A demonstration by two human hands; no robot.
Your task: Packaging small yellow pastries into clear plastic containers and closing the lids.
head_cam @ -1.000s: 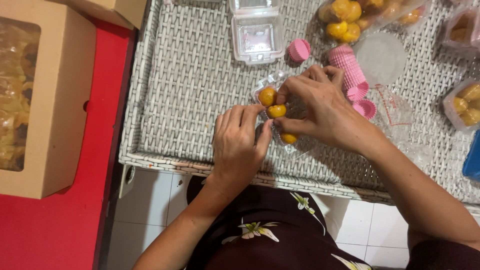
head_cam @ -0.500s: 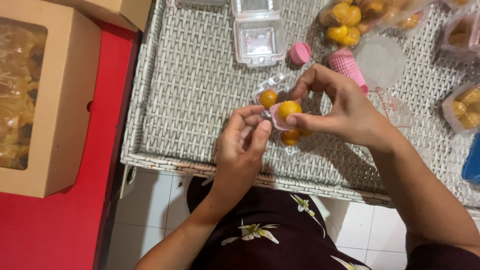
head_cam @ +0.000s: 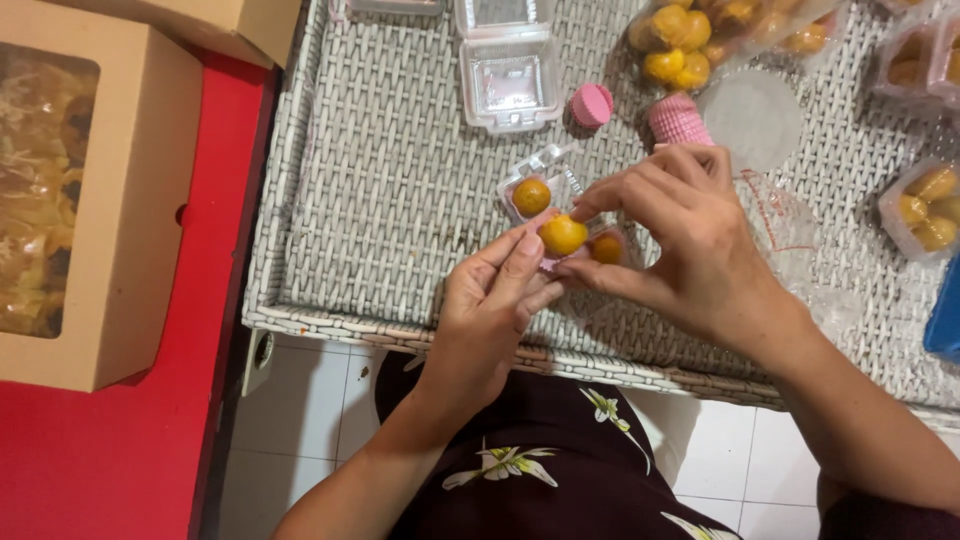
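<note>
Golden round pastry pinched between right hand and left hand fingertips, small clear tray at 12 o'clock

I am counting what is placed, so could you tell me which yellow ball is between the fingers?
The middle ball, pinched by both hands; its two neighbours sit in the clear tray.

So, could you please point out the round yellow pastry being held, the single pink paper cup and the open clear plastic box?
Round yellow pastry (head_cam: pixel 563 235), head view, its top.
Pink paper cup (head_cam: pixel 591 104), head view, its middle.
Clear plastic box (head_cam: pixel 509 82), head view, its lower tray.
</note>
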